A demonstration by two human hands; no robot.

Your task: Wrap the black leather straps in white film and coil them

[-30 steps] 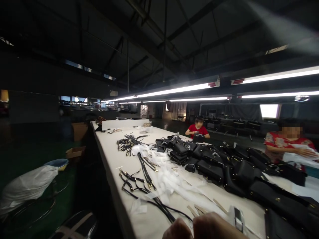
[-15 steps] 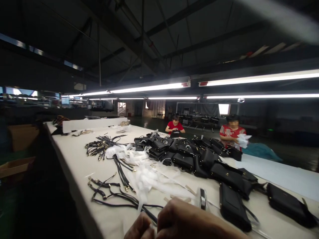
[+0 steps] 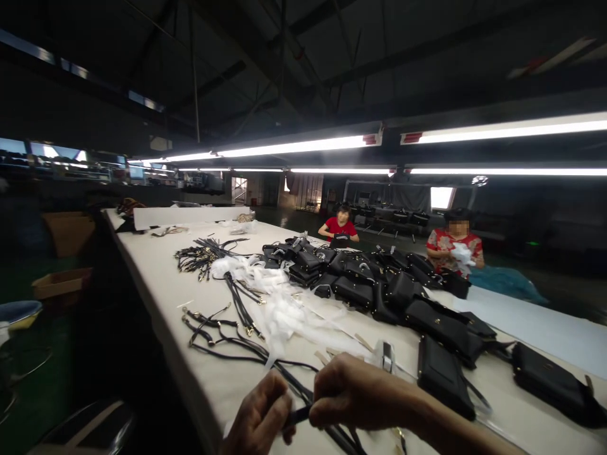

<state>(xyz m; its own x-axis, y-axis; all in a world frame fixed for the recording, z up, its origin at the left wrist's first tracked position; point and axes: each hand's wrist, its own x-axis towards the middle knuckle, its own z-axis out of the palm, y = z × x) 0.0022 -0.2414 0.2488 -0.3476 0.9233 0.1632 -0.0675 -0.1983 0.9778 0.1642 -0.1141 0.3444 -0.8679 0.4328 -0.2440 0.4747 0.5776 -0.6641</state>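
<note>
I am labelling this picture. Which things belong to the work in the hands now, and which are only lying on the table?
In hand: black strap, pinched between left hand and right hand.

Lying about: loose straps, white wrapping, black bags, table.

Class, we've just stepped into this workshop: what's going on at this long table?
The person wearing the camera grips a thin black strap between the left hand and right hand at the near edge of the long white table. More straps, white wrapping and a pile of black bags lie beyond. Two other people sit at the far side, handling items.
</note>
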